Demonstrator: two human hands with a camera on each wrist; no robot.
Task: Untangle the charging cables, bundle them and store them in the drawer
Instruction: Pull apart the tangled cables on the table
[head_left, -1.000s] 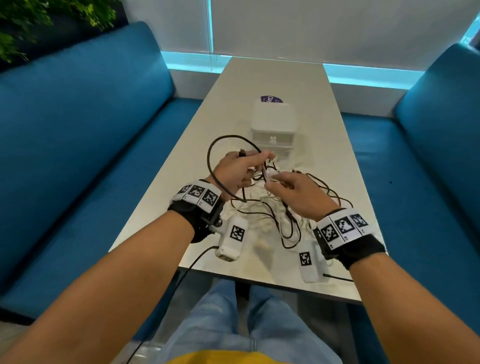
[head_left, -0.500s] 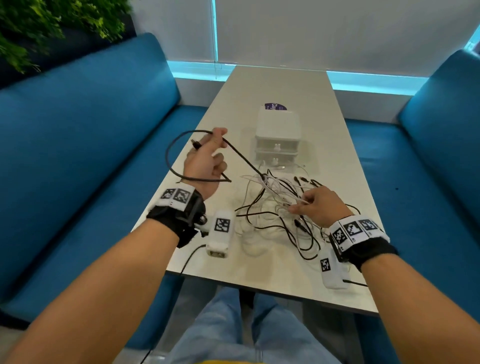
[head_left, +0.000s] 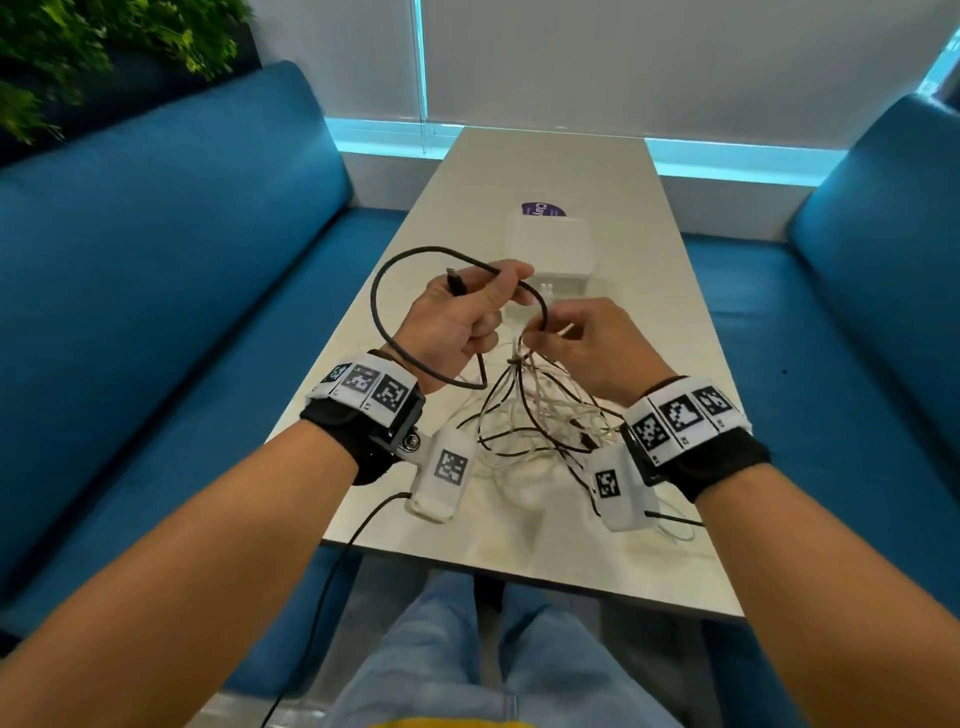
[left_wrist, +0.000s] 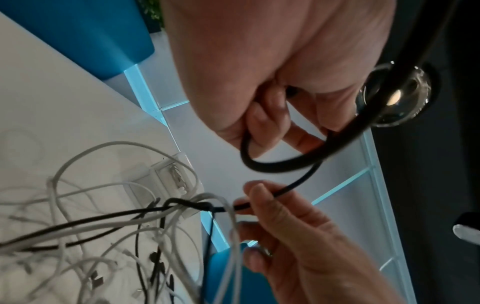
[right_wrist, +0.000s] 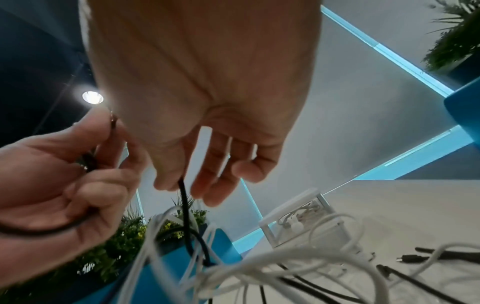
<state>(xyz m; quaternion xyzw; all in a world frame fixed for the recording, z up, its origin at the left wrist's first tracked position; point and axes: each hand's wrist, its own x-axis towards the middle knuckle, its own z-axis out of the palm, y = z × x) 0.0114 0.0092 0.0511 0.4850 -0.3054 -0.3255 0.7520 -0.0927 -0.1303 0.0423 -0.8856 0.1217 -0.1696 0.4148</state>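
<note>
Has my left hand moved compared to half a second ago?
Yes. The left hand came in from the table's left edge toward the white drawer box, next to the right hand.

We see a long pale table (head_left: 597, 171) between blue benches. On its near half lies a tangle of black and white cables (head_left: 540, 431). Past the tangle, toward the far edge, stands a small white drawer unit (head_left: 550, 249), with a purple sticker (head_left: 540, 209) just behind it.

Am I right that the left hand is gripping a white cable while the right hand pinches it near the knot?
Not quite: the cable is black, not white, as the head view shows. The left hand does grip it, and the right hand pinches it near the knot.
</note>
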